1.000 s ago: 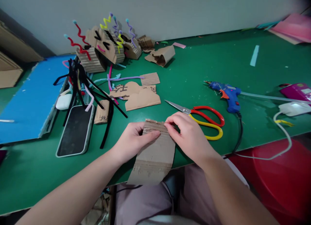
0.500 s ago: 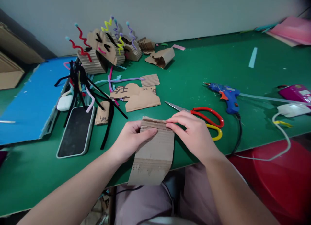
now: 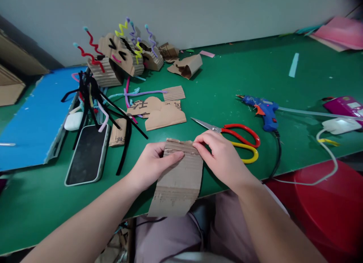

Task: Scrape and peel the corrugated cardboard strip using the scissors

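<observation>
Both hands grip a strip of brown corrugated cardboard at the near edge of the green table. My left hand holds its far left corner, thumb lying across the top. My right hand pinches the far right corner with curled fingers. The strip's near end hangs over the table edge above my lap. Red and yellow scissors lie just right of my right hand.
A blue glue gun with its black cord lies to the right. Cut cardboard shapes, black pipe cleaners and a phone lie to the left. Cardboard figures with coloured coils stand by the wall. A red stool sits lower right.
The hands and cardboard strip have barely shifted; the far edge rose slightly, then settled back. Nothing else on the table moved.
</observation>
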`<state>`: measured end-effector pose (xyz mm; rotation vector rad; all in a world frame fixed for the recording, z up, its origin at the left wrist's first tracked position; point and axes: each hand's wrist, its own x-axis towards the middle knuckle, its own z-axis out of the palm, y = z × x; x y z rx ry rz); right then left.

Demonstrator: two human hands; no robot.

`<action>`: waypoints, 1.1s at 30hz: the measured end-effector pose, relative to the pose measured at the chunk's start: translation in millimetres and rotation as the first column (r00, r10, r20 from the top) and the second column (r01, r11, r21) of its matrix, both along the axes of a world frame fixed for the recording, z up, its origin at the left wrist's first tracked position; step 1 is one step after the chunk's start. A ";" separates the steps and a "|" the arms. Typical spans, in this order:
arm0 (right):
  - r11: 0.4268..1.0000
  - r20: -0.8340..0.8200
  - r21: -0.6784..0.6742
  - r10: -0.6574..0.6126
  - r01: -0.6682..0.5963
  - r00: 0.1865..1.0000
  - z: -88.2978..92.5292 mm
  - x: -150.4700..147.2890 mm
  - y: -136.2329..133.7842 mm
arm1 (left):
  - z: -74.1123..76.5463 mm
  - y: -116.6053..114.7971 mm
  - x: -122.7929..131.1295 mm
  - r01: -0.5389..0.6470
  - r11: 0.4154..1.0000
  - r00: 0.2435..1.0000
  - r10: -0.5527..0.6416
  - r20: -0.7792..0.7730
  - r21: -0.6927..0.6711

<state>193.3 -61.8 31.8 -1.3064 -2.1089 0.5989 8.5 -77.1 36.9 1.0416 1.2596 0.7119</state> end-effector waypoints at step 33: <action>1.000 -0.076 -0.005 0.005 -0.006 0.997 2.5 10.6 4.2 | -0.1 1.5 -1.2 -0.103 0.991 0.991 0.109 0.079 -0.081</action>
